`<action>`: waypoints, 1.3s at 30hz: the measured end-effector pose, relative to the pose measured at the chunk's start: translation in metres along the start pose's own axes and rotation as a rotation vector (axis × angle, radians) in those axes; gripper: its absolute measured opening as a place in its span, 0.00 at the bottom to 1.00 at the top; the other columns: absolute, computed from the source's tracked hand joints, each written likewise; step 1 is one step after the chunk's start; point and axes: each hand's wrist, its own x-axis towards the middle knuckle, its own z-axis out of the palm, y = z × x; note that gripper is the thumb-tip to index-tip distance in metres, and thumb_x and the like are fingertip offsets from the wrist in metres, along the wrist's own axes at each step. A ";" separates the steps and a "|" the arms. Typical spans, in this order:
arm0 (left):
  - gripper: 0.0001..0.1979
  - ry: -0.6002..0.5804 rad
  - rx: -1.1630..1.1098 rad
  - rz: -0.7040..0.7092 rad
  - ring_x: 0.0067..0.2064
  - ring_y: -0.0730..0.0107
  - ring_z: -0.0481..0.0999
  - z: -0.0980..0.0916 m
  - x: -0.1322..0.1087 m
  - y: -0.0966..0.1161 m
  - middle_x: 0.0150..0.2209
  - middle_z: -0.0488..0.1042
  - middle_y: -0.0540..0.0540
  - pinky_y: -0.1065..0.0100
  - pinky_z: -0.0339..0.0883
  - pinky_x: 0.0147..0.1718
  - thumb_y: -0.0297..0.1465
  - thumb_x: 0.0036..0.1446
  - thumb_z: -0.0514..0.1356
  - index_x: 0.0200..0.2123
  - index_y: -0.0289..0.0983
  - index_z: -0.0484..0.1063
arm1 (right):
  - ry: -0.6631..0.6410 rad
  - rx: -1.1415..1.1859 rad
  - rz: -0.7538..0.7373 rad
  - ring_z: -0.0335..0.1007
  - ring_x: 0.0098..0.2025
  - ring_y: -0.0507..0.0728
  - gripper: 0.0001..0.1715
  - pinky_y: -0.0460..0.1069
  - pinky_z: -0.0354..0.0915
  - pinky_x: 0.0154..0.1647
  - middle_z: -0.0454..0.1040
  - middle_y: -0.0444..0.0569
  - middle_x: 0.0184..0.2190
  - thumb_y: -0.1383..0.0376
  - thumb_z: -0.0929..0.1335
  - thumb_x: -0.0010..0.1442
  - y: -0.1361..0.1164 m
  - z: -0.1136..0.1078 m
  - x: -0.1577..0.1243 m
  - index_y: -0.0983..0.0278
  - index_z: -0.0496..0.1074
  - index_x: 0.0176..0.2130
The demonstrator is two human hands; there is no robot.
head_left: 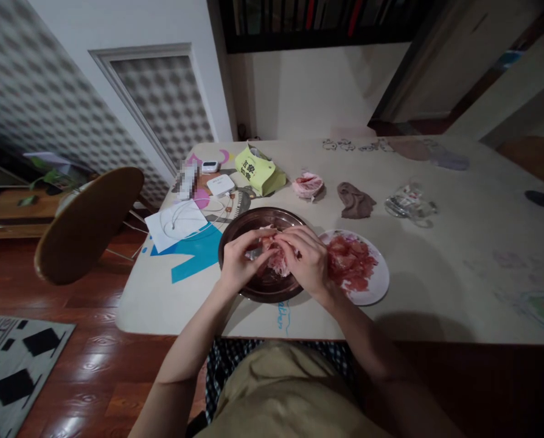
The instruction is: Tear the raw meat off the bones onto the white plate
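Both my hands are over a dark round metal bowl (244, 228) at the table's near edge. My left hand (240, 261) and my right hand (306, 258) are closed together on a pink, pale-skinned piece of fruit (276, 258), fingers pinching its flesh and membrane. Just right of the bowl stands a white plate (376, 283) heaped with red-pink peeled fruit pieces (349, 261).
Further back lie a yellow-green bag (256, 170), a small pink-rimmed cup (307, 184), a crumpled brown cloth (355, 201) and a clear plastic wrapper (409, 201). White paper with a cable (176, 222) and small white devices (221, 184) sit left. A brown chair (87, 222) stands left of the table.
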 end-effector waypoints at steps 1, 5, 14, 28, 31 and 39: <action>0.13 -0.004 0.000 0.005 0.49 0.63 0.86 0.000 0.000 0.000 0.49 0.85 0.40 0.69 0.83 0.44 0.35 0.64 0.68 0.50 0.37 0.79 | 0.007 -0.017 0.007 0.80 0.42 0.58 0.13 0.54 0.77 0.48 0.83 0.48 0.35 0.71 0.66 0.72 0.000 0.000 -0.001 0.60 0.81 0.41; 0.11 0.011 0.044 0.063 0.50 0.63 0.86 0.002 -0.001 0.002 0.49 0.85 0.41 0.65 0.82 0.51 0.32 0.65 0.67 0.50 0.38 0.79 | 0.038 -0.122 -0.008 0.80 0.42 0.58 0.15 0.54 0.76 0.48 0.84 0.49 0.36 0.73 0.65 0.71 0.000 0.002 -0.007 0.60 0.80 0.42; 0.16 0.100 0.071 0.207 0.56 0.62 0.84 0.002 -0.004 -0.001 0.55 0.83 0.41 0.63 0.79 0.58 0.26 0.67 0.63 0.57 0.38 0.76 | 0.059 -0.093 -0.204 0.81 0.51 0.60 0.15 0.57 0.77 0.60 0.84 0.52 0.45 0.71 0.69 0.69 -0.001 0.001 -0.008 0.61 0.78 0.53; 0.22 0.139 0.029 0.359 0.62 0.61 0.80 0.004 -0.005 0.002 0.60 0.80 0.38 0.62 0.76 0.63 0.18 0.66 0.61 0.62 0.36 0.74 | 0.087 -0.185 -0.436 0.78 0.61 0.61 0.27 0.55 0.77 0.64 0.82 0.53 0.54 0.74 0.72 0.67 -0.004 -0.007 -0.019 0.68 0.72 0.64; 0.22 0.163 -0.041 0.413 0.61 0.60 0.81 0.006 -0.006 0.002 0.57 0.81 0.38 0.59 0.78 0.62 0.17 0.66 0.59 0.61 0.35 0.74 | 0.096 -0.154 -0.433 0.78 0.60 0.61 0.26 0.55 0.78 0.63 0.82 0.53 0.55 0.73 0.71 0.68 -0.008 -0.007 -0.020 0.67 0.71 0.64; 0.19 0.166 -0.142 0.420 0.58 0.59 0.83 0.007 -0.008 0.002 0.56 0.82 0.39 0.56 0.80 0.59 0.19 0.67 0.60 0.58 0.37 0.77 | 0.195 -0.115 -0.355 0.83 0.53 0.59 0.19 0.54 0.81 0.58 0.85 0.51 0.46 0.73 0.74 0.65 -0.016 -0.004 -0.016 0.66 0.76 0.55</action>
